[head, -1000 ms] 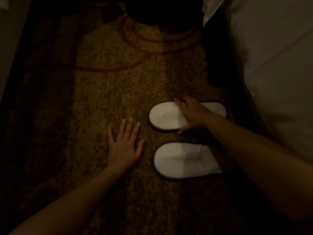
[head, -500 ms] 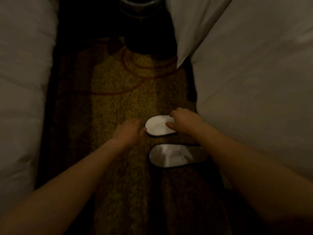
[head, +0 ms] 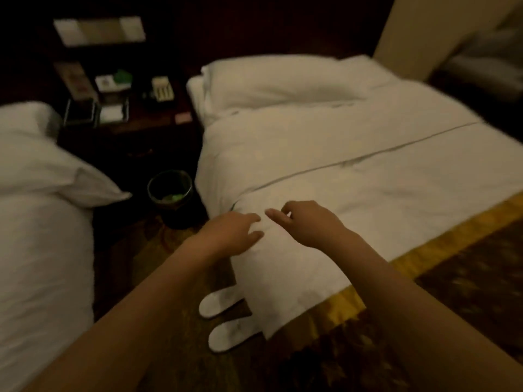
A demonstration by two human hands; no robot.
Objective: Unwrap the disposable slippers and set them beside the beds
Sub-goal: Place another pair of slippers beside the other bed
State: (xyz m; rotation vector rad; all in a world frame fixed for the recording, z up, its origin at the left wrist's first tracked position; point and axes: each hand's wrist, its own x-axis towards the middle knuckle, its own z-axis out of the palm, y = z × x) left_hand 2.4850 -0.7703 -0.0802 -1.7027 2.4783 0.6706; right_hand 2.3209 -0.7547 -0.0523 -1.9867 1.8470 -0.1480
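Two white disposable slippers lie side by side on the carpet at the foot corner of the right bed [head: 368, 154]: the far slipper [head: 216, 302] and the near slipper [head: 230, 335], both partly tucked under the hanging white duvet. My left hand [head: 232, 233] hovers over the duvet's edge with fingers loosely spread and nothing in it. My right hand [head: 308, 222] is just to its right above the duvet, fingers apart, also holding nothing. Both hands are well above the slippers.
A second white bed [head: 36, 222] stands at the left. Between the beds are a dark nightstand [head: 127, 128] with a phone and small items, and a round bin [head: 169, 190] on the patterned carpet. A yellow-edged runner [head: 424, 250] crosses the right bed's foot.
My hands have left the slippers on the floor and risen to the right bed's duvet edge. The view has lifted from the carpet to both beds and the nightstand.
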